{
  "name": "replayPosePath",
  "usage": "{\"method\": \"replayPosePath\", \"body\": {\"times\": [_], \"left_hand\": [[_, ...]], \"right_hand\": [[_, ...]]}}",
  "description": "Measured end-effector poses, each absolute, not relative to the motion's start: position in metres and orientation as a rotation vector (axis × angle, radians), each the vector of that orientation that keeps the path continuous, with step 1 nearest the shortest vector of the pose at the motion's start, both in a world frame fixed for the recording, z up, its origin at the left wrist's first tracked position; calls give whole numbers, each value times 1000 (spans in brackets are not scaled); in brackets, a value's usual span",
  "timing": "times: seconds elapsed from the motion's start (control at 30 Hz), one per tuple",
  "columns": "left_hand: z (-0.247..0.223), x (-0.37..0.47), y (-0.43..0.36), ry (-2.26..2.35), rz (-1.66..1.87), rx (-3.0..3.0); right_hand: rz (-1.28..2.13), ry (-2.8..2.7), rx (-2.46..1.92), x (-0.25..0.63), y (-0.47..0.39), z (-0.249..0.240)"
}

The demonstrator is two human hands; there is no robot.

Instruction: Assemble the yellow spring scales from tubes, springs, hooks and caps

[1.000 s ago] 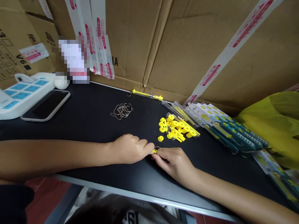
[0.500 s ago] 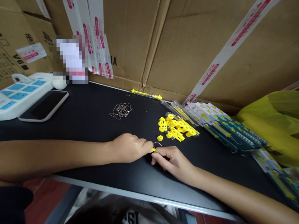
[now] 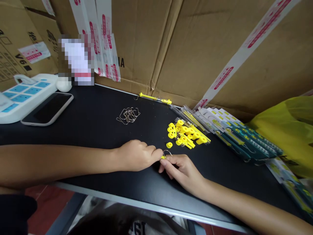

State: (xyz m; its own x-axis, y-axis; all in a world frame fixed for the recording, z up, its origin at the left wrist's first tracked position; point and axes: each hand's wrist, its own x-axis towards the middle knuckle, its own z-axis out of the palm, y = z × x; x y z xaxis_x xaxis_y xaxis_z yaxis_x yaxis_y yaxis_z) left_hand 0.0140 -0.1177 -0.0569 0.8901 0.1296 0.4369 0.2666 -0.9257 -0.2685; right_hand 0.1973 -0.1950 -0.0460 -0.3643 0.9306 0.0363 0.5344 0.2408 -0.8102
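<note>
My left hand (image 3: 139, 156) is closed in a fist, with its thumb and forefinger at one end of a small yellow plastic piece (image 3: 162, 157). From the right, my right hand (image 3: 184, 169) pinches at the same spot, where a bent metal hook (image 3: 168, 151) curves up above the fingertips. Most of the yellow piece and the hook's lower end are hidden by my fingers. Just beyond my hands lie a loose yellow cap (image 3: 169, 145) and a pile of yellow plastic parts (image 3: 187, 133) with small springs. Several wire hooks (image 3: 128, 115) form a tangled heap farther back.
Packaged hook cards (image 3: 241, 138) are stacked at right, beside a yellow bag (image 3: 283, 130). Clear tubes (image 3: 195, 119) and one hooked yellow device (image 3: 155, 98) lie along the back. A phone (image 3: 47, 108) and power strip (image 3: 26, 94) are at left; cardboard (image 3: 137, 42) walls the back.
The view has shifted slightly. Both hands stay joined at the yellow piece, and more of the metal hook's curve shows above the right fingertips.
</note>
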Motion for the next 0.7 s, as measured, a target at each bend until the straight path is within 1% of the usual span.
{"method": "replayPosePath", "body": {"times": [0.37,0.53,0.7], "left_hand": [[-56,12,-124,-328,-636,-2697],[-57,11,-122,-323,-623,-2713],[-58,11,-120,-274,-660,-2675]], "right_hand": [[1264,-1893,-1233,199,-196,-47],[1230,-1913,-1253,199,-197,-47],[1082,-1991,-1256,198,-199,-46]]}}
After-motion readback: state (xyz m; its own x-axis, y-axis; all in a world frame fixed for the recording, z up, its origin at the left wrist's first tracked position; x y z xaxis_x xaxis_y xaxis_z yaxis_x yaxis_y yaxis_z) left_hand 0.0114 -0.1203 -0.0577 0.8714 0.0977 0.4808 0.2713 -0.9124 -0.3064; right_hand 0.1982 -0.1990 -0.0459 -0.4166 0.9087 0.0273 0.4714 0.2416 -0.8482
